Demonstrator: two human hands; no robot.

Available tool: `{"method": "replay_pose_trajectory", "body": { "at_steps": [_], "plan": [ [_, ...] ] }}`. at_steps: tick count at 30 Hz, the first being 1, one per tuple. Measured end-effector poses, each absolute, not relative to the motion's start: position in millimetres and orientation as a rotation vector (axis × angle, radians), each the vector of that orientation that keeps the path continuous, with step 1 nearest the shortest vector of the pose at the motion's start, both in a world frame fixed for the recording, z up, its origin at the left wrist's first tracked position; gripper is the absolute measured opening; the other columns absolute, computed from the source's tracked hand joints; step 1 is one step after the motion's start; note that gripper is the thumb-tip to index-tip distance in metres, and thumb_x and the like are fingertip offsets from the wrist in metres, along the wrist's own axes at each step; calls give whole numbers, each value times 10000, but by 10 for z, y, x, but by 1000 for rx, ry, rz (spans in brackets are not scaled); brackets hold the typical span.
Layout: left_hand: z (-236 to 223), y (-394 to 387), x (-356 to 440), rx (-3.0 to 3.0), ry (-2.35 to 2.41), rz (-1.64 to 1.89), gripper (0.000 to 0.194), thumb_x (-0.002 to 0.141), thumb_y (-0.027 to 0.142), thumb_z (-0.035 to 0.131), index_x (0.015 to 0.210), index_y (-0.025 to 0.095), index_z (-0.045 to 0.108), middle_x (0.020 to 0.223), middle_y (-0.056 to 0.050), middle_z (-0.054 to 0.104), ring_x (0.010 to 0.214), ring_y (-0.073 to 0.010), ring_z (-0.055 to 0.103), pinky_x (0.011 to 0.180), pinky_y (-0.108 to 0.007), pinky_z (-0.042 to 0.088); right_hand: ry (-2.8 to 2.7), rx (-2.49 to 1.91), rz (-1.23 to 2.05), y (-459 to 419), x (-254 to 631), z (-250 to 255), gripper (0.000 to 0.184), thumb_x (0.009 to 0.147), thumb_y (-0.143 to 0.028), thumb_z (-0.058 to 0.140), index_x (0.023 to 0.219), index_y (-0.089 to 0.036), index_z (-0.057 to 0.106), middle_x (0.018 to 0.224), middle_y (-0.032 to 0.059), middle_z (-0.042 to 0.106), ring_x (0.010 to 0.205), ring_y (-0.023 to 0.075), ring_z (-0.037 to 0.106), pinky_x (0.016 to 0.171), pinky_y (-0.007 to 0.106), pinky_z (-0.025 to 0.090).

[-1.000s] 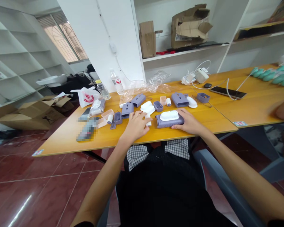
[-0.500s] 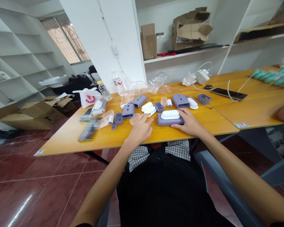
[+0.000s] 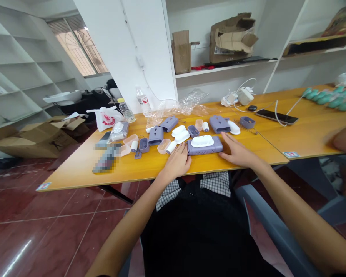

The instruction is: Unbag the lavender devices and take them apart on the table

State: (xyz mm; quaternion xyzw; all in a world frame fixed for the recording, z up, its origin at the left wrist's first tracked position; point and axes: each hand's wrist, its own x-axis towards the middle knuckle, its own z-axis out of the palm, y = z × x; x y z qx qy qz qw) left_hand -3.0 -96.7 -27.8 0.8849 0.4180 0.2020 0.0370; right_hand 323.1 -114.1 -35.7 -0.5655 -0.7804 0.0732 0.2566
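Observation:
A purple-grey plastic case (image 3: 216, 148) lies lengthwise before me, with a white bristled brush piece (image 3: 202, 141) on top. My left hand (image 3: 177, 161) rests on the table at the case's left end, fingers stretched forward; whether it touches the case I cannot tell. Just right of the case, my right hand (image 3: 237, 151) is open, thumb and fingers apart, holding nothing. Beyond my left fingertips lie a white roller (image 3: 171, 147), a clear pinkish cup (image 3: 163, 146) and white oval brush pieces (image 3: 181, 136). A small purple tray (image 3: 193, 131) sits behind the case.
More purple housings (image 3: 156, 135), a purple ring part (image 3: 247, 122) and springs lie around. Crumpled clear plastic film (image 3: 187, 105), a water bottle (image 3: 144, 102) and chargers (image 3: 244, 96) are at the back. A phone (image 3: 277, 116) lies right, near teal items (image 3: 328, 96).
My right hand has let go of the case and now stays beside its right end. My left hand has come down flat by the left end, uncovering the white roller.

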Motion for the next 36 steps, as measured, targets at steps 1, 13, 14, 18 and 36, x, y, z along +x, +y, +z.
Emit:
{"method": "replay_pose_trajectory", "body": {
  "at_steps": [1, 13, 14, 18, 36],
  "plan": [
    [-287, -962, -26, 2720, 1290, 613, 607, 1024, 277, 491, 1578, 30, 464, 1668, -299, 483, 1599, -404, 445, 1323, -596, 379, -2121, -1604, 169, -1157, 3289, -385, 881, 970, -477, 591, 1736, -168, 286, 1742, 205, 425, 1638, 417, 356, 1322, 646, 331],
    [-319, -957, 4, 2735, 1333, 632, 603, 1025, 289, 488, 1554, 1, 484, 1633, -319, 515, 1588, -410, 460, 1318, -582, 381, -2152, -1879, 1, -1256, 3271, -422, 661, 1085, -475, 329, 1648, -158, 469, 1717, 198, 473, 1637, 411, 361, 1292, 754, 275],
    [-319, -958, 5, 2734, 1331, 644, 604, 1023, 289, 492, 1558, 9, 481, 1633, -311, 519, 1587, -404, 462, 1320, -577, 381, -2157, -1879, -10, -1256, 3274, -419, 657, 1086, -473, 328, 1650, -166, 470, 1713, 192, 481, 1637, 405, 364, 1290, 750, 285],
    [-267, -987, 27, 2720, 1374, 588, 612, 1023, 290, 486, 1554, -13, 484, 1644, -318, 504, 1594, -403, 452, 1332, -567, 366, -2185, -1930, -23, -1265, 3252, -382, 660, 1093, -463, 322, 1658, -151, 462, 1730, 188, 457, 1647, 384, 348, 1301, 712, 291],
    [-141, -1027, 90, 2694, 1413, 544, 557, 1022, 286, 495, 1498, 2, 550, 1624, -290, 538, 1576, -385, 480, 1342, -519, 366, -2199, -1980, -44, -1328, 3156, -289, 670, 1113, -454, 279, 1656, -109, 465, 1751, 187, 420, 1651, 376, 341, 1310, 669, 291]
  ]
}}
